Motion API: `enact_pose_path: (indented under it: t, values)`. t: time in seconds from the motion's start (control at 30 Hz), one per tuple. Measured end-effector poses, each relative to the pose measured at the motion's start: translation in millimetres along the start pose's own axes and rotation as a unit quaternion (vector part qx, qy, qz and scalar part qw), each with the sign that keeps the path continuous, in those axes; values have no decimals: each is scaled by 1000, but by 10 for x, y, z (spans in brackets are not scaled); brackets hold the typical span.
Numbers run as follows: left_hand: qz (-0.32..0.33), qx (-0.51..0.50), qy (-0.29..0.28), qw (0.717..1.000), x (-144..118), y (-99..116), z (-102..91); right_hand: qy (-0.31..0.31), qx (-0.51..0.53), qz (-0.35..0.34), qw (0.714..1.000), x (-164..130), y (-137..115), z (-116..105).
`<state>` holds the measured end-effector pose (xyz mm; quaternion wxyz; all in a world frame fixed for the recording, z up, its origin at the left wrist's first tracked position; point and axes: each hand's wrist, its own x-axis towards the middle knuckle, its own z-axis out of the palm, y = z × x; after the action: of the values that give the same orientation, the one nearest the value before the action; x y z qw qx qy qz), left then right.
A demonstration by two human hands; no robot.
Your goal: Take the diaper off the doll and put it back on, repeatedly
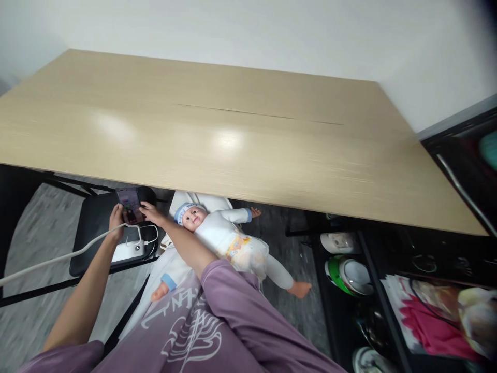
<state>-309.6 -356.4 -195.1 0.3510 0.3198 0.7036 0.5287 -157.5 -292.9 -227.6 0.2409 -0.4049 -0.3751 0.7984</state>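
left hand – fingers closed round smartphone over black chair | right hand – fingertips touching its edge, grip unclear | risk: taut white cable may tug phone loose | baby doll on lap could slide off

**Lighting / image quality**

Even overhead indoor light, moderately bright. Two soft glare patches on the tabletop. Deep shadow under it and in the shelf at right. Motion blur at right edge and lower corners. Strong wide-angle bending; table edges bow.
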Motion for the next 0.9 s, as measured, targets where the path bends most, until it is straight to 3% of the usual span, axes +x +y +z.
enact_pose_path:
  t: [0.17, 0.33, 0.9]
  values:
    - [-18, -46, -20, 999, -253, -141, -58, 1, 43, 18, 999, -53, -60, 1]
    - [-38, -65, -38, 996, -269, -191, -63, 8, 66, 29, 997, -73, -74, -8]
    - [-57, -100, -25, 993, -409, -20, 19, -7, 92, 54, 994, -189, -143, -15]
